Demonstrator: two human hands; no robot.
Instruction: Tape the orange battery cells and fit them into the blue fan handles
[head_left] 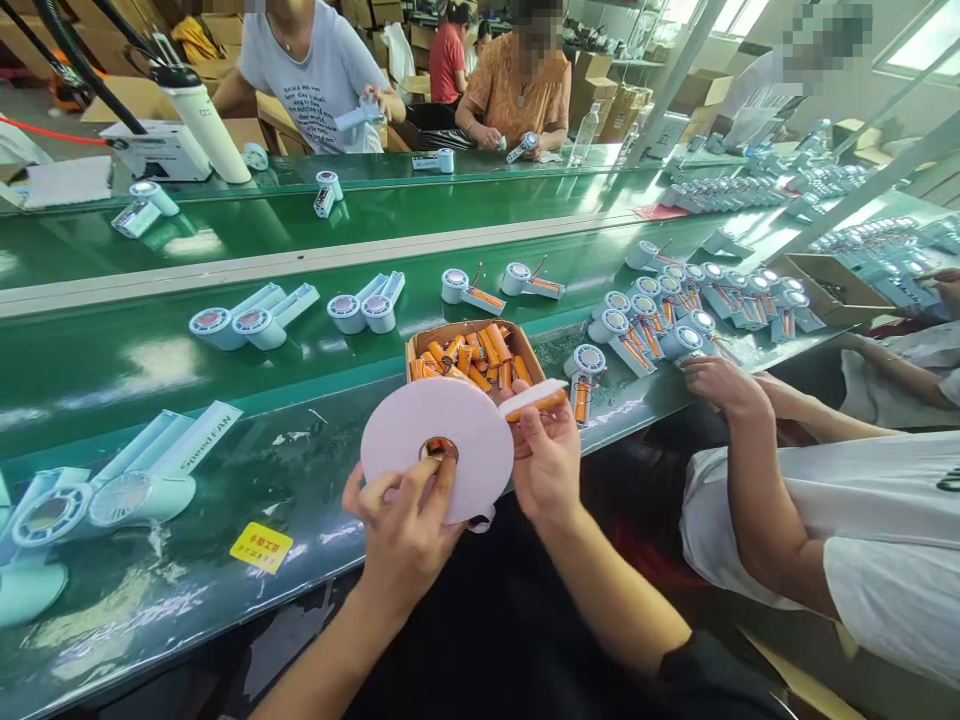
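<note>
My left hand [409, 515] is closed on a large flat roll of white tape [480, 430], with fingers hooked into its centre hole. In my right hand [551, 465], an orange cylindrical battery [551, 402] is pinched between thumb and fingers, and a white strip of tape lies along its upper side. Just beyond both hands, a cardboard box [411, 350] holds many orange batteries [472, 355], partly hidden behind the roll. To the right of the box stands a light-blue handheld fan body [587, 362] with an orange battery in its handle.
Fan bodies [255, 325] lie on the green conveyor belt [135, 360], with more fan housings [142, 495] on the near left ledge by a yellow card [261, 547]. Clustered fans [679, 300] fill the right side. A co-worker's hand [727, 385] is close on my right; others work opposite.
</note>
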